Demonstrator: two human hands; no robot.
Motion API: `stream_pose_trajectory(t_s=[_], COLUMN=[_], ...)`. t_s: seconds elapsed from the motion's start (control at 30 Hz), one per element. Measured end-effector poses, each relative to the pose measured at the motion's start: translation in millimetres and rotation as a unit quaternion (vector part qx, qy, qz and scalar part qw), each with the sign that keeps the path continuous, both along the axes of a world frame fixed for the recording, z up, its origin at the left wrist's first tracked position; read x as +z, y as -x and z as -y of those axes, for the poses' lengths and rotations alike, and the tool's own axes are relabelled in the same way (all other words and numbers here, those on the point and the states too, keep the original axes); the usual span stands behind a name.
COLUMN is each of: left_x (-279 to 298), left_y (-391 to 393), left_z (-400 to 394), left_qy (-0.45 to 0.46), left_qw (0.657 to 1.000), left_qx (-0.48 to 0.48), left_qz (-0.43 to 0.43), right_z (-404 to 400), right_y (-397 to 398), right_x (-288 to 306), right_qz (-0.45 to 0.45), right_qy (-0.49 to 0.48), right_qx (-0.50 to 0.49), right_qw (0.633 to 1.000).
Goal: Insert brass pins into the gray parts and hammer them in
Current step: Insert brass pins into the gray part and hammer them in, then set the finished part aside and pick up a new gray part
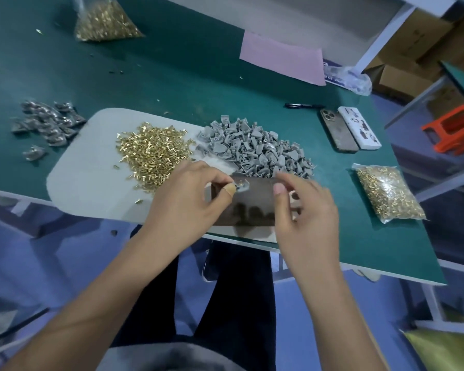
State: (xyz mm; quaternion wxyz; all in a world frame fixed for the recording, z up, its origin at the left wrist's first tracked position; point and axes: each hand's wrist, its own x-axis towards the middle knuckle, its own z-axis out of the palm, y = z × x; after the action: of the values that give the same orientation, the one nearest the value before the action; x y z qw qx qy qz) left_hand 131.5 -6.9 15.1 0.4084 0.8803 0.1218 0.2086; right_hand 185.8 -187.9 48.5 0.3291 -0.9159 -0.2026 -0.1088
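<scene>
On the pale gray mat [91, 170] lie a heap of brass pins [150, 153] and a heap of gray parts [257, 151]. A dark metal block [247, 207] sits at the mat's near edge. My left hand [190, 196] pinches one gray part [243, 185] with a brass pin in it, held against the block's top left corner. My right hand [306, 210] hovers at the block's right side with thumb and fingers curled. A pale shape shows under its fingers, and I cannot tell whether the hand holds it.
Several gray parts [46, 121] lie apart on the green table [172, 76] at the left. Bags of pins stand at the back left [105, 20] and at the right [389, 194]. Two phones [348, 131], scissors [303, 105] and a pink sheet [281, 58] lie beyond.
</scene>
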Motion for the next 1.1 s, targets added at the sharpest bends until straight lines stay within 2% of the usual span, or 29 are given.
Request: stream_pose_trajectory(t_s=[0.1,0.3,0.43,0.67,0.9,1.1], left_x=[4.7,0.1,-12.6,-33.0,-42.3,-34.6], left_y=[11.9,47.8,73.4,104.4,106.4,102.4], left_z=[-16.4,-68.3,-105.3,-158.6,-192.5,-202.8], left_qy=[-0.024,-0.033,-0.047,-0.099,-0.122,-0.087], left_qw=[0.999,0.992,0.981,0.952,0.945,0.945], left_qx=[0.015,0.119,0.188,0.282,0.292,0.298], left_qz=[0.025,0.031,-0.001,-0.065,-0.085,-0.101], right_z=[-46.0,-122.1,-175.4,-258.5,-299.0,-308.6], right_y=[0.8,5.3,18.7,38.2,42.3,38.7], right_x=[11.4,4.5,-6.9,-26.4,-35.9,-33.3], right_qz=[-0.011,-0.041,-0.048,-0.079,-0.063,-0.066], right_qy=[-0.008,0.026,0.051,0.137,0.179,0.176], right_qx=[0.119,0.188,0.245,0.276,0.272,0.268], right_qw=[0.993,0.981,0.967,0.948,0.943,0.945])
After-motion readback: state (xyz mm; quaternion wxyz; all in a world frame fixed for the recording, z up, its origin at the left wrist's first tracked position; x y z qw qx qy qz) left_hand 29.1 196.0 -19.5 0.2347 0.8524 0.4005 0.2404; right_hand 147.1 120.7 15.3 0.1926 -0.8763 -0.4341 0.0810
